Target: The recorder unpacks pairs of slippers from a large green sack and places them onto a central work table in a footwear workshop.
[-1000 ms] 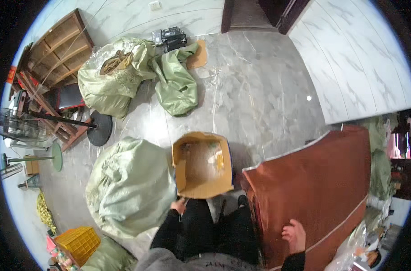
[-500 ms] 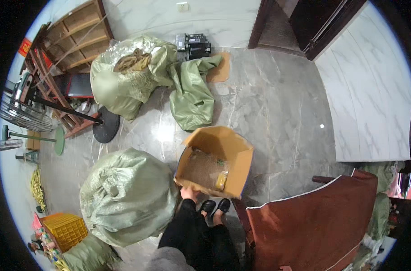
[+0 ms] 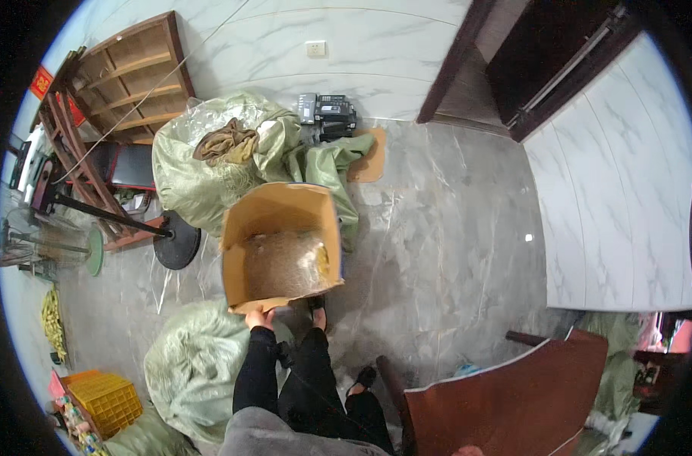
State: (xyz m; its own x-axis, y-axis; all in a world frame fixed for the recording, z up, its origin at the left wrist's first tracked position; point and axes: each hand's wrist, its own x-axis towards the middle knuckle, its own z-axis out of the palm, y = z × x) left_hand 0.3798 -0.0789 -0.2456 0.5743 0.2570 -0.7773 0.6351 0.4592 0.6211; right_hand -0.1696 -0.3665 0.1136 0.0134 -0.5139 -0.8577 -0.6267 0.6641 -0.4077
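My left hand (image 3: 259, 317) grips the near edge of an open cardboard box (image 3: 280, 209), which is raised in front of my legs. The box holds a crumpled clear plastic wrap over something brownish with a yellow item at its right side. Only a sliver of my right hand (image 3: 467, 451) shows at the bottom rim, by the near edge of a brown table top (image 3: 513, 403); its fingers are hidden. My black-clad legs and shoes (image 3: 315, 311) stand just below the box.
A full green sack (image 3: 194, 365) lies left of my legs; another open sack (image 3: 209, 167) with cloth stands behind the box. A wooden shelf (image 3: 125, 83), a round black stand base (image 3: 177, 239) and a yellow crate (image 3: 106, 399) are on the left. A dark doorway (image 3: 543, 61) is at the upper right.
The box has come up off the floor and away from me toward the far sack, held by my left hand. My right hand has slid off the brown table toward the bottom rim.
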